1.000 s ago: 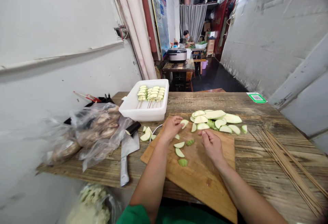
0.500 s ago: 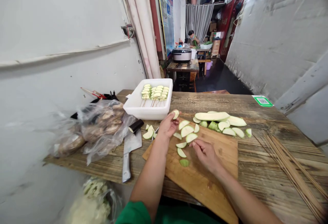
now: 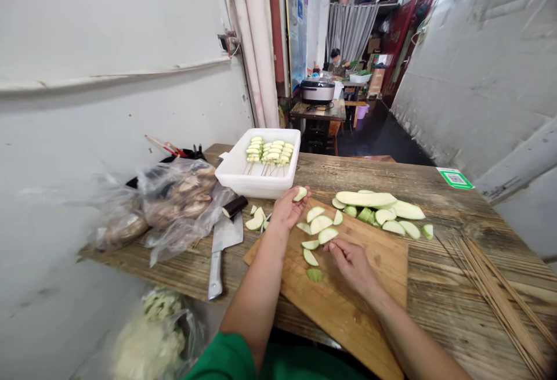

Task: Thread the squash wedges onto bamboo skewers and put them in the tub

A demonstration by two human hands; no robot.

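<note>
Our left hand lifting a pale slice over the cutting board, our right hand fingering another slice, cleaver, white tray, bamboo skewers alongside

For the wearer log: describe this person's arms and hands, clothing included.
The left arm and right arm are bare from the elbow down. The left hand and right hand wear no gloves, and no ring, watch or bracelet shows. A bright green short sleeve covers the left upper arm; the right one's sleeve is out of view.
</note>
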